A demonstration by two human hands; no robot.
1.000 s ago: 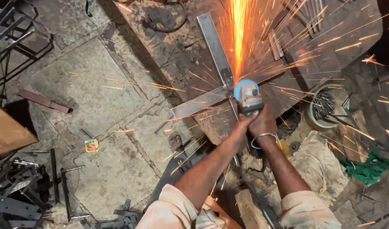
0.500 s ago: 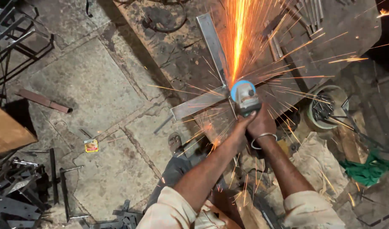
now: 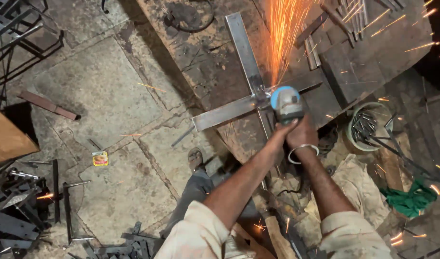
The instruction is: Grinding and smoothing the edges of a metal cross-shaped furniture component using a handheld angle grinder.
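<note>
The steel-topped work surface (image 3: 215, 62) filled the far middle of the scene, above a stone-slab floor (image 3: 109, 96) strewn with metal offcuts at the near left. On it lay crossed flat steel bars (image 3: 244, 48), one long axis running far to near, the other left to right and jutting over the surface's edge. At their crossing sat the angle grinder (image 3: 286, 103), its body pointing away from the person, throwing sparks (image 3: 282, 33) toward the far side. The cut or grind at the joint looked under way, not finished. Both the left hand (image 3: 281, 132) and right hand (image 3: 302, 136) had fingers wrapped tightly round the grinder. A bucket of rods (image 3: 368, 127) stood right.
</note>
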